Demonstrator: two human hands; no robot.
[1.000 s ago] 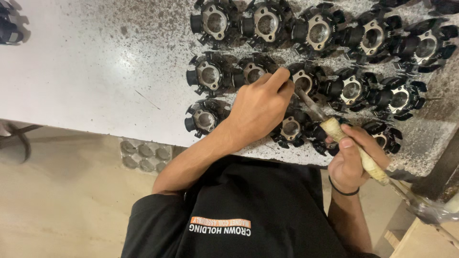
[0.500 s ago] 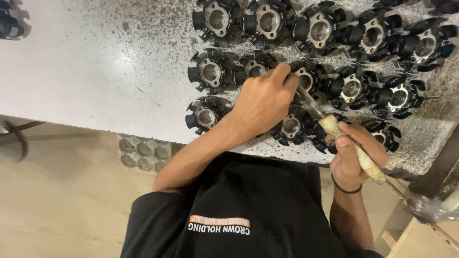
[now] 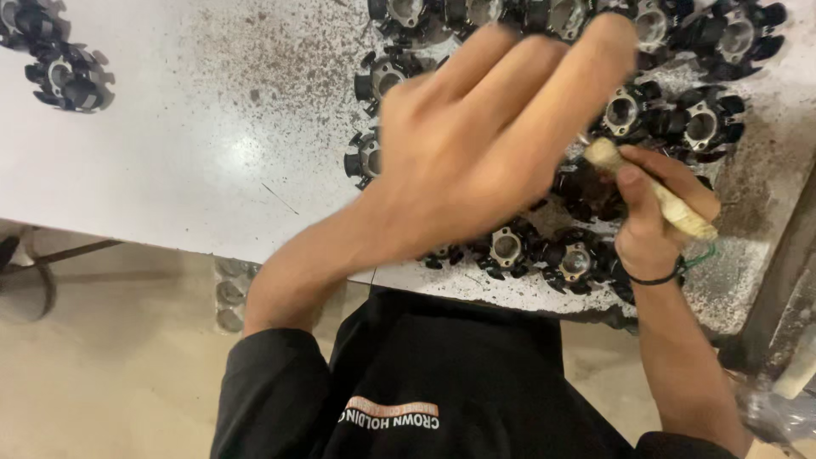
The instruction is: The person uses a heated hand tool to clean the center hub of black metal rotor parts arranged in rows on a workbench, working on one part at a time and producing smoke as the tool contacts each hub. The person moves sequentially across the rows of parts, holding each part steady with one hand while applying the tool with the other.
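Fingers [image 3: 654,183] gripping wooden handle [image 3: 654,191], left hand [image 3: 484,144] blurred

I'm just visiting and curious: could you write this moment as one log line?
left hand: raised, blurred, open | right hand: grips pale-handled tool | black metal parts: on speckled white table

Soft, even light is falling from above, and the scene is looking moderately bright. The white table [image 3: 170,161] is catching a pale sheen near its middle, washing out some of the dark speckling there. The left hand [image 3: 484,144] is smearing with strong motion blur, its fingers [image 3: 586,68] showing as soft streaks. The right hand [image 3: 654,221] and its pale handle [image 3: 654,191] are staying fairly sharp. The black parts [image 3: 68,76] at far left are casting short, soft shadows. The floor [image 3: 110,374] near the bottom is appearing dimmer and flat, and the far right edge is sinking into shade.
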